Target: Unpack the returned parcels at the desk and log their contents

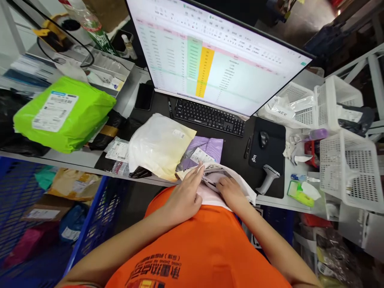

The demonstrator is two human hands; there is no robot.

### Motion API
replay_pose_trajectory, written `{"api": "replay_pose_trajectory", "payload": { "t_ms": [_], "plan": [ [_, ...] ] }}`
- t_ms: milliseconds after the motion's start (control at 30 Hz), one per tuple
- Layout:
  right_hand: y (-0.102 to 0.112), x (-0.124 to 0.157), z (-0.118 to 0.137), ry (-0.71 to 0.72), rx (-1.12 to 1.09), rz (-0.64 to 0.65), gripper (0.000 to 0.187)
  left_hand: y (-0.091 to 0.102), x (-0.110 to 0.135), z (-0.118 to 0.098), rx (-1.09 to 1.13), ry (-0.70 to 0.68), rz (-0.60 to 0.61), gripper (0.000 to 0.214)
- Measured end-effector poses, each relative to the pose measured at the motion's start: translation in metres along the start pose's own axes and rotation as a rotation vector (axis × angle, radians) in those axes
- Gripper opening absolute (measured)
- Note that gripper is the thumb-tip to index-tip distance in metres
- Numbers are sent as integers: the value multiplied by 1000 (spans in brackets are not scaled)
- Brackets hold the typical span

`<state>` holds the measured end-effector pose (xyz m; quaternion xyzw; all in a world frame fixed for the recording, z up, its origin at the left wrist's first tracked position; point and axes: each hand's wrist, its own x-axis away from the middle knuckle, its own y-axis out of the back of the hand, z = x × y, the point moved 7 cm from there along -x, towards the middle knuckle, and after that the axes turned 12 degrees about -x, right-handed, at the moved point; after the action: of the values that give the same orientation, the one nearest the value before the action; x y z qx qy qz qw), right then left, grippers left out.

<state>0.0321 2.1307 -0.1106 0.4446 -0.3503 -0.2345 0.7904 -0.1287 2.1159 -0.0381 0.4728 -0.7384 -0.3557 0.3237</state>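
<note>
A white mailing bag (241,181) lies against my front at the desk's edge, its mouth spread open. My left hand (186,197) pinches the bag's left rim, fingers held together. Inside the mouth, the curled fingers of my right hand (232,193) reach into greyish plastic-looking contents (212,176); what they grip is hidden. Just beyond the bag lies a purple parcel (211,146) with a white label. A larger white and pale-yellow parcel (159,142) rests to its left, partly over it.
A monitor (222,52) stands behind a black keyboard (210,117). Right of them are a mouse (264,139), a barcode scanner (268,180) and white baskets (351,168). On the left sit a bright green parcel (64,112) and a phone (144,96), above a blue crate (90,220) of parcels.
</note>
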Motion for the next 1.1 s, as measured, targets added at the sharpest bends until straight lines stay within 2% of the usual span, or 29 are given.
{"api": "replay_pose_trajectory", "payload": {
  "t_ms": [67, 167, 267, 333, 533, 600, 667, 900, 1000, 1033, 1100],
  "plan": [
    [-5, -3, 0, -19, -23, 20, 25, -1, -1, 0, -1, -11, 3, 94],
    [-8, -6, -7, -147, -56, -3, 28, -1, -1, 0, -9, -19, 10, 94],
    [-14, -6, -19, -313, -119, 59, 20, -2, -1, 0, -5, -28, 25, 93],
    [-13, -6, -25, -357, -153, 61, 15, -2, -1, -1, 5, -35, 32, 93],
    [8, 6, -31, -261, -215, 0, 15, 0, -4, -3, 16, -46, 26, 94],
    [19, 13, -31, -218, -198, -30, 9, 1, -5, -3, 12, -44, 29, 92],
    [31, 20, -29, -166, -169, -90, 6, 1, -5, -4, 12, -46, 32, 92],
    [67, 44, -6, 12, -77, -332, 19, 2, -4, -3, 40, -45, -11, 96],
    [75, 55, 9, 88, -6, -478, 25, 11, -4, 0, 51, -35, -90, 97],
    [75, 56, 13, 112, 7, -492, 29, 16, -4, 0, 53, -42, -121, 98],
    [69, 52, 18, 135, 0, -435, 32, 23, -5, 1, 50, -58, -168, 99]
  ]
}}
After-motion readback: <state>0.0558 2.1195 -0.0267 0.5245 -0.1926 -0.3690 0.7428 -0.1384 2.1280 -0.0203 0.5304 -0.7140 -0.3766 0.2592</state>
